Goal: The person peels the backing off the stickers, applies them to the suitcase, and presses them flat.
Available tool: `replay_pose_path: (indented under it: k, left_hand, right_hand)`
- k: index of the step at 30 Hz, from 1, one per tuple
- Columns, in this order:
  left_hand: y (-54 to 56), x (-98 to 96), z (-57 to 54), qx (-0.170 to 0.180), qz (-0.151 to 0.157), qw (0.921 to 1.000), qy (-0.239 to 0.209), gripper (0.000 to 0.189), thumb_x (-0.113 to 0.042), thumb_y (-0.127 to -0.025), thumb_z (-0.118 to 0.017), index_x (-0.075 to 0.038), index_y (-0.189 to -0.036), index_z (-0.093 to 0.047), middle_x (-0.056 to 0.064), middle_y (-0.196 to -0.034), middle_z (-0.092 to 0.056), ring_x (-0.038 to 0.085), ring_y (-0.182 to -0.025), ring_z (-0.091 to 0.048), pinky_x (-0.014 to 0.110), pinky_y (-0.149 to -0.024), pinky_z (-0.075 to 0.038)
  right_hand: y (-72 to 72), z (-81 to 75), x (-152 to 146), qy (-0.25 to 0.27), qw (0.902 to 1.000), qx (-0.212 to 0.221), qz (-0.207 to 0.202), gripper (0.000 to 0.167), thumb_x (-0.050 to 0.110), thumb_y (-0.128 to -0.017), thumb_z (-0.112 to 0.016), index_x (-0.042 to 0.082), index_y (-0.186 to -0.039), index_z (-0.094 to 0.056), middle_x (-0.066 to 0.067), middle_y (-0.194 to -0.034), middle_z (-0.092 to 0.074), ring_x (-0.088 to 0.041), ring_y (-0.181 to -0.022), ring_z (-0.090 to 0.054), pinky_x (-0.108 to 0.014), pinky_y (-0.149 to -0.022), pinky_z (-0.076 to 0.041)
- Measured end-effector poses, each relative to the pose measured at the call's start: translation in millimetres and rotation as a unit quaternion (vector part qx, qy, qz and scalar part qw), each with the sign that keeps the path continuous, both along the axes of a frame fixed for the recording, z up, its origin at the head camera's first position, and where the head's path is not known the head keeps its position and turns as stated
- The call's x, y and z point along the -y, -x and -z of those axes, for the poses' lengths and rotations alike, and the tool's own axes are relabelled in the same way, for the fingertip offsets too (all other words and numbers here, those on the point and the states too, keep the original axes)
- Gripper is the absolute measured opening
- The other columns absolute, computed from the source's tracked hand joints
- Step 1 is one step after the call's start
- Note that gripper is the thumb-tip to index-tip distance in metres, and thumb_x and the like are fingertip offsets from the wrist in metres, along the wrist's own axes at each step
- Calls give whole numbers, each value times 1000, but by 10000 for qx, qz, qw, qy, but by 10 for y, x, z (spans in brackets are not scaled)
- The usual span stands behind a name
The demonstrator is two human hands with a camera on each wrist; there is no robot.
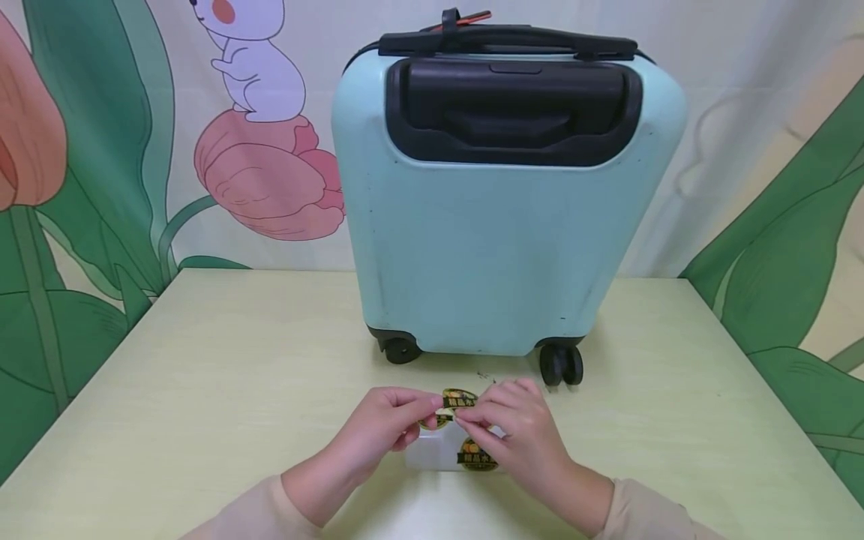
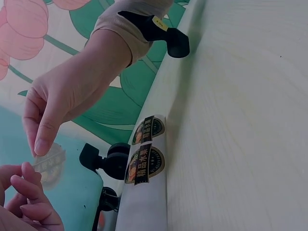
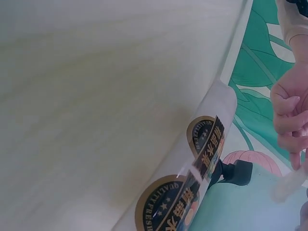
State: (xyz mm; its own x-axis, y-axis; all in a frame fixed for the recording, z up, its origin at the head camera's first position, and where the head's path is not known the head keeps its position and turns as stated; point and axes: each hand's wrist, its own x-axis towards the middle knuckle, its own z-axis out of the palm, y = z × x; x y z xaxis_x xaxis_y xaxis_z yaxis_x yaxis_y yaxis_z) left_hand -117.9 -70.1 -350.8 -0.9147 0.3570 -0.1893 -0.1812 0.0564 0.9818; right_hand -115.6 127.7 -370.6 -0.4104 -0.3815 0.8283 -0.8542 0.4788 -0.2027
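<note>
My left hand [image 1: 385,421] and right hand [image 1: 518,426] pinch a sticker [image 1: 460,398] short of the tabletop's [image 1: 223,390] far edge, likely peeling; next needs gentle pulling.

Smooth hard-plastic suitcase [image 1: 486,247], glossy stickers [image 1: 460,400], matt cloth sleeves [image 1: 253,514]

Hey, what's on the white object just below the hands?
The left wrist view shows two round dark stickers side by side on the white object. In the head view, the left hand and right hand cover parts of it, hiding what's there.
</note>
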Motion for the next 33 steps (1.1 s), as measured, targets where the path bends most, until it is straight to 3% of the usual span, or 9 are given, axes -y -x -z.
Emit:
replay_pose_path:
  k: [9,13,18,20,23,27,30,33]
  left_hand:
    - [28,-32,-7,-63,-140,9999,40,27,-21,-85,-68,4,-94,-69,-3,-65,-59,7,-50,-38,18,-47,-30]
    - [47,-44,3,-270,-316,9990,159,24,-17,-84,-67,5,-93,-69,-3,-64,-59,7,-51,-39,18,-48,-32]
    - [69,-39,-1,-590,-547,9959,401,22,-16,-83,-67,4,-92,-70,-2,-64,-60,8,-51,-41,20,-50,-35]
    - [83,-28,-9,-684,-593,9945,530,21,-16,-83,-67,3,-92,-71,-2,-65,-61,9,-52,-43,21,-51,-36]
    - [109,-9,-12,-790,-673,9921,705,20,-17,-83,-67,1,-92,-71,-1,-66,-62,10,-53,-45,22,-52,-38]
    - [130,1,-5,-858,-739,9903,810,19,-17,-83,-68,0,-91,-72,0,-66,-63,11,-54,-47,24,-54,-39]
    - [127,-5,-2,-872,-703,9900,856,18,-17,-83,-68,-1,-90,-72,0,-66,-63,11,-55,-47,25,-54,-40]
    - [125,-16,-7,-941,-646,9897,867,18,-18,-84,-68,-1,-90,-72,1,-67,-63,13,-56,-49,26,-56,-41]
  right_hand:
    - [15,-7,-1,-155,9998,-88,34,4,17,-76,-76,14,-76,-74,10,-71,-63,-6,-65,-54,-28,-72,-33]
    - [20,-11,-6,-149,9999,-20,15,4,17,-76,-77,14,-77,-74,10,-72,-63,-6,-66,-54,-28,-72,-34]
    - [17,-31,-51,175,9995,276,49,6,12,-74,-77,12,-79,-74,9,-71,-60,-7,-65,-52,-29,-72,-34]
    - [15,-57,-83,432,9967,649,220,12,7,-71,-78,12,-81,-73,10,-71,-59,-8,-65,-51,-28,-71,-34]
    - [27,-102,-126,847,9804,1718,455,19,3,-73,-77,11,-90,-73,8,-80,-60,-9,-71,-51,-25,-69,-38]
    - [48,-144,-160,1253,9361,3230,617,20,8,-83,-70,8,-103,-69,4,-92,-64,-10,-82,-55,-27,-75,-44]
    - [43,-152,-176,1347,9097,3868,682,20,11,-85,-68,7,-104,-69,4,-90,-66,-11,-83,-57,-29,-78,-44]
    - [34,-153,-191,1318,8940,4213,768,17,13,-84,-69,8,-101,-70,5,-87,-67,-10,-82,-59,-30,-77,-46]
